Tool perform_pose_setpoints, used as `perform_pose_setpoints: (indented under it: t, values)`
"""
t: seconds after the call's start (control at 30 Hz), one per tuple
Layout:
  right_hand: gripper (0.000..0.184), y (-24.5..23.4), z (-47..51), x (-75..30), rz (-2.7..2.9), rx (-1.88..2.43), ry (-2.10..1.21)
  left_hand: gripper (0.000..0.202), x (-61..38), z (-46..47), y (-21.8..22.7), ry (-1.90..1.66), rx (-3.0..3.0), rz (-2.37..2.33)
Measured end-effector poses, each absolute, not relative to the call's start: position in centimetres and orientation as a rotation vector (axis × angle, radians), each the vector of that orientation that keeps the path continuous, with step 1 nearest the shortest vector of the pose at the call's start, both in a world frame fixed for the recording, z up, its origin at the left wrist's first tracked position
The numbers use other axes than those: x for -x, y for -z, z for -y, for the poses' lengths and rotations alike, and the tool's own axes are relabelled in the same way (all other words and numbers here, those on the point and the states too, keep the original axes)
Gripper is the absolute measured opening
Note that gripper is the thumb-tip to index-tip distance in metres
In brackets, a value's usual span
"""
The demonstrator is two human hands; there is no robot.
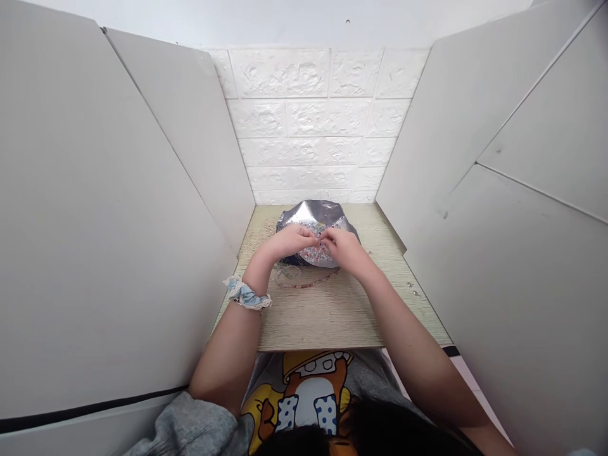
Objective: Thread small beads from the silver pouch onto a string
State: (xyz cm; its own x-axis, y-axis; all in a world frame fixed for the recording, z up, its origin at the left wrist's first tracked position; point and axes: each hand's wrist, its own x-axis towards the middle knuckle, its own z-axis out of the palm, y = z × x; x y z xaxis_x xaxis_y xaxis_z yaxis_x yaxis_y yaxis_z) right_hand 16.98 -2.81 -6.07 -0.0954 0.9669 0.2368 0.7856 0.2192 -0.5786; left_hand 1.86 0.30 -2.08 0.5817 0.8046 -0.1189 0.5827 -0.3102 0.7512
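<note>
My left hand point(298, 239) and my right hand point(340, 244) meet fingertip to fingertip over a silvery bag point(308, 214). Both are closed in a pinch; whatever sits between the fingers is too small to make out. Beneath them, the bag's open hollow holds many tiny mixed beads point(317, 255), mostly white, pink and red. In front of the bag, a string of small beads point(304, 285) curves across the table. Its right end runs up under my right hand, and I cannot tell if it is held.
The narrow wooden table point(318, 323) sits between a pale left panel point(142, 158) and a pale right panel point(498, 190). A white brick-patterned wall point(308, 120) closes the back. Two small shiny pieces point(413, 289) lie near the right edge. A blue scrunchie point(247, 295) circles my left wrist.
</note>
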Motion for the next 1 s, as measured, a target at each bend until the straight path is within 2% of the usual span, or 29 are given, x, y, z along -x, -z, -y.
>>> perform_pose_setpoints:
  t: [0.43, 1.0]
  values:
    - [0.013, 5.36, 2.94, -16.98, 1.532, 1.344, -0.950, 0.029, -1.77, 0.00, 1.56, -0.465, -1.969, -1.171]
    - [0.006, 4.99, 3.16, -16.73, 1.382, 1.268, -1.091, 0.023, -1.46, -0.25, 1.96, -0.546, -1.952, -1.127]
